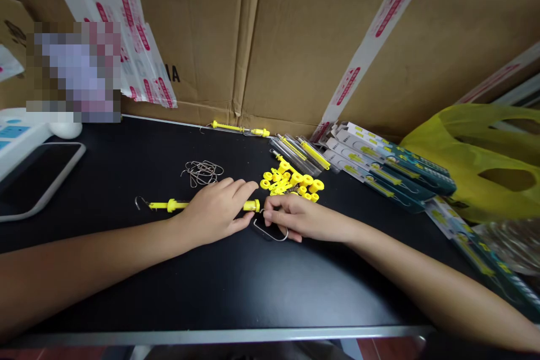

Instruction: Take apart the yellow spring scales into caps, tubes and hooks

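Observation:
My left hand [221, 208] is closed over the middle of a yellow spring scale [171, 205], which lies level above the black table. A small metal hook sticks out of its left end, and its yellow cap shows past my fingers on the right. Close to that cap, my right hand [295, 216] pinches a bent metal wire loop [272, 236]. Whether the loop touches the cap, I cannot tell. Behind my left hand lies a tangle of wire loops [203, 173]. Small yellow plastic parts [291, 181] are heaped just beyond my right hand, with some springs among them.
Another spring scale [240, 129] lies at the back edge by the cardboard. Clear tubes [297, 154] sit beside printed boxes [379, 169] on the right. A yellow plastic bag [464, 152] is at far right. A phone [37, 177] lies on the left.

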Available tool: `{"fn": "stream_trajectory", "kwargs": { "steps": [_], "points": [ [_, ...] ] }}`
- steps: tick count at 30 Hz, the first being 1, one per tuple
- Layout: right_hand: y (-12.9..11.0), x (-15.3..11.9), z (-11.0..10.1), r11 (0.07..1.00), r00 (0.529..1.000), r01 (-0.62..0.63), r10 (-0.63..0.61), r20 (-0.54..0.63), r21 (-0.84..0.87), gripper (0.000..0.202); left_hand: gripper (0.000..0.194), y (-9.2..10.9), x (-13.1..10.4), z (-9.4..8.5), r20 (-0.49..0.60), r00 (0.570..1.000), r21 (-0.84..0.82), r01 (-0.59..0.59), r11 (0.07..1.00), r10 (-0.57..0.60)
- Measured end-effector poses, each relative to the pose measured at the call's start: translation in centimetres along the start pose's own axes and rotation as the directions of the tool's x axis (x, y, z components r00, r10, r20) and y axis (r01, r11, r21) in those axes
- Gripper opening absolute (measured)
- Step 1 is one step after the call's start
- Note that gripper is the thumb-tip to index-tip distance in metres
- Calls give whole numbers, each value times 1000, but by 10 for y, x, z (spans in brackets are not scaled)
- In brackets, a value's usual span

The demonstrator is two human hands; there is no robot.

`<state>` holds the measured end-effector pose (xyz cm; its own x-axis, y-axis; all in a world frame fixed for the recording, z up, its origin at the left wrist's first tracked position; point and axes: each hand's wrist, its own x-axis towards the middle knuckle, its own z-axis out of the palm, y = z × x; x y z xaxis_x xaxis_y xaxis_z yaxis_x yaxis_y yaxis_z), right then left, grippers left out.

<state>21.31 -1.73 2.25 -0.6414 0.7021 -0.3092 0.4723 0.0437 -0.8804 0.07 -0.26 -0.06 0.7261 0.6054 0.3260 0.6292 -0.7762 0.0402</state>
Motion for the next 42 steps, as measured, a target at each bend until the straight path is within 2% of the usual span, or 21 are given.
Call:
{"fn": "stream_trajectory", "kwargs": {
  "steps": [7, 9, 12, 14, 17, 19, 24, 28, 31, 34, 38, 42],
  "points": [
    [-11, -5, -6, 1000, 999, -6, 5, 37, 27, 25, 14, -1, 1, 0, 38, 999, -3, -6, 1000, 6],
    [-18, -6, -8, 1000, 1000, 5, -5, 8, 29, 25, 14, -1, 2, 1, 31, 999, 9, -14, 1000, 14],
    [-28, -1, -11, 997, 991, 81, -81, -103, -10, 26, 19, -2, 2, 2, 4, 999, 19, -42, 999, 42],
    [-34, 11, -13, 984, 966, 149, -166, -200, -96, 24, 21, -2, 1, 2, -8, 997, 8, -71, 997, 71],
    [-41, 40, -16, 912, 895, 227, -333, -296, -341, 23, 19, -2, 0, 3, -7, 995, 7, -99, 995, 99],
    [-44, 63, -17, 849, 867, 193, -382, -319, -492, 25, 17, -1, 0, 3, -11, 994, 28, -107, 994, 107],
    [-47, 109, -14, 795, 921, 160, -333, -201, -585, 22, 17, -1, 0, 4, -26, 990, 73, -133, 988, 135],
    [-44, 121, -12, 818, 928, 177, -323, -184, -547, 23, 18, -1, 0, 5, -37, 991, 89, -128, 988, 132],
    [-40, 117, -15, 843, 924, 185, -325, -204, -506, 23, 18, -1, 0, 5, -40, 991, 99, -122, 988, 126],
    [-38, 100, -16, 856, 886, 232, -382, -263, -463, 23, 17, 0, -1, 2, -31, 992, 102, -118, 988, 121],
    [-30, 60, -9, 868, 843, 248, -412, -346, -430, 26, 19, 1, -2, -1, -33, 991, 115, -126, 985, 131],
    [-10, 14, 7, 867, 822, 206, -405, -400, -455, 29, 18, 2, -2, 0, -60, 984, 117, -158, 981, 165]
  ]
}}
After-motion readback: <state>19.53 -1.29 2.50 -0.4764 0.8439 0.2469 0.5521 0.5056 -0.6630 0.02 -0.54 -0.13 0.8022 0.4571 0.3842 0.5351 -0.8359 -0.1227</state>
